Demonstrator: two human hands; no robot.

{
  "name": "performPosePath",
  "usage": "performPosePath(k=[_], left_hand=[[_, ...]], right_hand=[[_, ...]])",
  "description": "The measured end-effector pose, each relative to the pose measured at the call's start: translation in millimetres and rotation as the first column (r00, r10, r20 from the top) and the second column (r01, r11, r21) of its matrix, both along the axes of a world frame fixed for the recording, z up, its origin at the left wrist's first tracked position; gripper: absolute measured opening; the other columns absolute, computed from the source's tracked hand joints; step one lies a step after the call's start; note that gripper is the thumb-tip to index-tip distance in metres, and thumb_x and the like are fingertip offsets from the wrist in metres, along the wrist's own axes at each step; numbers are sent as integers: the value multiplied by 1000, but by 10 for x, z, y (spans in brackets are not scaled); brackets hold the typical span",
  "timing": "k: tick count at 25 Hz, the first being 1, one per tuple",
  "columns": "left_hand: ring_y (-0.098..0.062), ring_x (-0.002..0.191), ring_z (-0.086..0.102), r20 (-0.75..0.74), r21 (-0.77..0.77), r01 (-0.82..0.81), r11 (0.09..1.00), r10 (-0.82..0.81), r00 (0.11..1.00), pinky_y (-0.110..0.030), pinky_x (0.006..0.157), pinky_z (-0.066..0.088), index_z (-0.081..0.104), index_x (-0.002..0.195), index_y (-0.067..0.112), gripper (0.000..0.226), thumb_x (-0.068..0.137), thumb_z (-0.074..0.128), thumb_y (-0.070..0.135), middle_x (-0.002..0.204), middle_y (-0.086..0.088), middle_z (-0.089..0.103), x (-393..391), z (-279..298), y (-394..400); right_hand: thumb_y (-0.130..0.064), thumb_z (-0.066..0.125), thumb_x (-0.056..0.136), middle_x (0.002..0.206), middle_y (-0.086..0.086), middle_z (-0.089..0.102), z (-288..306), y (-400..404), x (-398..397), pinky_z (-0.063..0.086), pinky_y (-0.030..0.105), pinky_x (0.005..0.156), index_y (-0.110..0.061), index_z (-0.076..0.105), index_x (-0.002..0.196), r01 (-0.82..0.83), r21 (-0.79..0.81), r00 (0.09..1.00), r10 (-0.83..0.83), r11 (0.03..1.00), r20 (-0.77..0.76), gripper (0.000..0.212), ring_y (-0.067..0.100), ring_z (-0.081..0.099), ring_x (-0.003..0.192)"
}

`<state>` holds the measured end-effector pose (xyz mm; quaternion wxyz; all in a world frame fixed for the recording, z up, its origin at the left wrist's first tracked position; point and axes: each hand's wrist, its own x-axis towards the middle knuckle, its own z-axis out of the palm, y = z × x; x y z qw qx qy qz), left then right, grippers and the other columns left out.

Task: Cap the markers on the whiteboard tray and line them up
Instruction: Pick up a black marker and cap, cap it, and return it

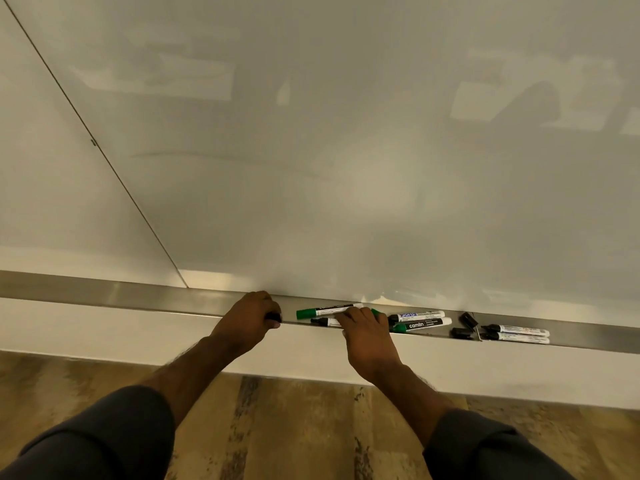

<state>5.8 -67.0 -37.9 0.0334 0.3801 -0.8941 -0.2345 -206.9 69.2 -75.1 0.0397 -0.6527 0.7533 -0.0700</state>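
The fingers of the left hand [247, 318] are closed around a small black cap [274, 317] at the front edge of the tray [138, 296]. The fingers of the right hand [363, 327] press down on a black marker [323, 321], which lies in the tray just in front of a green marker [322, 312]. To the right lie two more markers [420, 320], then two loose black caps [464, 325], then another pair of markers [517, 334]. Above the tray stands the whiteboard [346, 133].
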Motion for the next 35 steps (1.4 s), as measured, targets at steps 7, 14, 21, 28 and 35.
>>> performPosePath(k=[7, 14, 21, 28, 35], left_hand=[[-14, 87, 58, -245, -19, -91, 996, 84, 966, -22, 76, 40, 64, 103, 18, 15, 93, 54, 15, 99, 1, 68, 76, 329, 58], [-5, 92, 60, -509, -104, -100, 989, 34, 860, -12, 80, 44, 66, 108, 21, 25, 89, 60, 7, 99, 6, 62, -90, 1274, 156], [-5, 67, 66, -733, -31, -172, 985, 94, 674, -10, 67, 50, 71, 95, 30, 23, 80, 72, 13, 84, 8, 72, -388, 2320, 461], [-13, 70, 63, -715, -199, -108, 974, -69, 696, -15, 64, 47, 72, 97, 32, 22, 83, 69, 16, 75, 5, 69, -620, 2824, 779], [-4, 81, 60, -629, -364, -58, 930, -199, 751, -5, 68, 40, 71, 100, 27, 19, 81, 65, 28, 77, 19, 65, -933, 2966, 1116]], right_hand=[[-11, 51, 91, 107, 0, 58, 297, 20, -223, 33, 38, 86, -26, 56, 116, -48, -91, 988, 61, 995, 140, 30, 25, 52, 101], [-23, 46, 98, 97, 5, 56, 1614, 60, -394, 50, 41, 62, -23, 55, 123, -103, -377, 950, 203, 920, 236, 26, 26, 58, 73], [-25, 46, 96, 81, -4, 57, 2808, 426, -481, 44, 35, 56, -22, 60, 117, -187, -561, 967, 253, 806, 41, 26, 18, 51, 66], [-24, 48, 95, 81, -1, 60, 3278, 699, -644, 45, 37, 57, -19, 63, 112, -252, -577, 963, 258, 777, -73, 23, 20, 51, 67], [-19, 58, 92, 82, 0, 61, 3393, 835, -889, 40, 33, 58, -19, 64, 113, -332, -547, 942, 304, 769, -145, 21, 20, 52, 66]])
